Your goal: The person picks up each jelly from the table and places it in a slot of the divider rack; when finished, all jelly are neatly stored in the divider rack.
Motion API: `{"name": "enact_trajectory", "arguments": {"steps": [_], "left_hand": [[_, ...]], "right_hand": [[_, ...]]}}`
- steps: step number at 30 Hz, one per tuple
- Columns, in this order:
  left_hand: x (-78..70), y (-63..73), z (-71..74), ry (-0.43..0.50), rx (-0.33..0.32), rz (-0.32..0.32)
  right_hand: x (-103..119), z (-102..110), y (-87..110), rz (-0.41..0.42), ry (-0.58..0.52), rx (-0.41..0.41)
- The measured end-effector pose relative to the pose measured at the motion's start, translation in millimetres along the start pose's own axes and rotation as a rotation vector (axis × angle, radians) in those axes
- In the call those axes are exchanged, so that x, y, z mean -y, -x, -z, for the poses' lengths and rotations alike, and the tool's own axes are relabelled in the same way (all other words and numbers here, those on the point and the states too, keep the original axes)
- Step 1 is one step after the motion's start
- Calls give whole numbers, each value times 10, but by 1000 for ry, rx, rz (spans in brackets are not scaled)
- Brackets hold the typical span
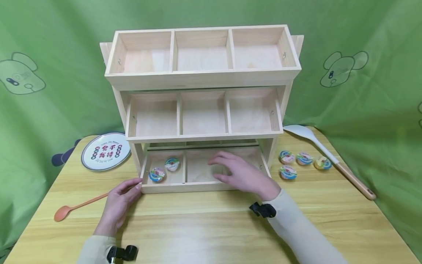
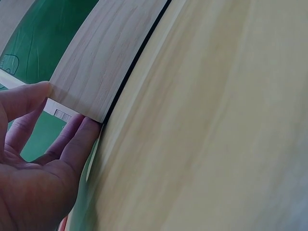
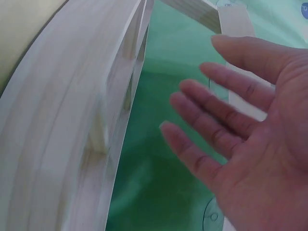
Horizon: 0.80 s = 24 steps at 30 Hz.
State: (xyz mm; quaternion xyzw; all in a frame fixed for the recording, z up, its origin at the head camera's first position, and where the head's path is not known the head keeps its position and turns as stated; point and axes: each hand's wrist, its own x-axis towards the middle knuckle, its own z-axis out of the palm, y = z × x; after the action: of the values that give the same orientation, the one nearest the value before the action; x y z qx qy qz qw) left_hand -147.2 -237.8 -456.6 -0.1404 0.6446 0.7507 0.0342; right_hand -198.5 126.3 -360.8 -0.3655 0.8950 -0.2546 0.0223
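From where I stand, the left hand [image 1: 120, 205] grips the front corner of the bottom tray [image 1: 188, 188], its fingertips set against the upper and lower corners of the front board. The right hand [image 1: 239, 172] hovers over that tray's middle and right compartments, fingers apart and gently bent. The tray sits lowest in a three-tier wooden rack [image 1: 202, 80] on the wood-grain table [image 1: 197, 227]. In its left compartment lie two jelly cups [image 1: 157, 175], one nearer the front board, the other behind it and to the right. Four more cups [image 1: 288, 172] are grouped on the table just right of the rack, near a white ladle [image 1: 316, 141] with a wooden handle. On the left are a round printed plate [image 1: 106, 164] and an orange spoon [image 1: 62, 213], its handle running behind the left hand. Green cloth [image 1: 66, 106] printed with cartoon heads hangs all round.
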Motion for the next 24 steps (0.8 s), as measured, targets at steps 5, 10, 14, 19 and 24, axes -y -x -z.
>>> {"name": "enact_trajectory", "arguments": {"steps": [5, 10, 14, 19, 24], "left_hand": [[0, 7, 7, 0, 3, 0], [-1, -3, 6, 6, 10, 7], [8, -6, 8, 13, 10, 2], [17, -9, 7, 11, 13, -4], [14, -9, 8, 13, 14, -10]], "right_hand": [[-99, 57, 90, 16, -13, -32], [-194, 89, 202, -9, -11, -64], [-239, 117, 269, -37, -23, -73], [-273, 149, 321, -59, -20, -81], [-277, 180, 349, -80, -17, -83]]}}
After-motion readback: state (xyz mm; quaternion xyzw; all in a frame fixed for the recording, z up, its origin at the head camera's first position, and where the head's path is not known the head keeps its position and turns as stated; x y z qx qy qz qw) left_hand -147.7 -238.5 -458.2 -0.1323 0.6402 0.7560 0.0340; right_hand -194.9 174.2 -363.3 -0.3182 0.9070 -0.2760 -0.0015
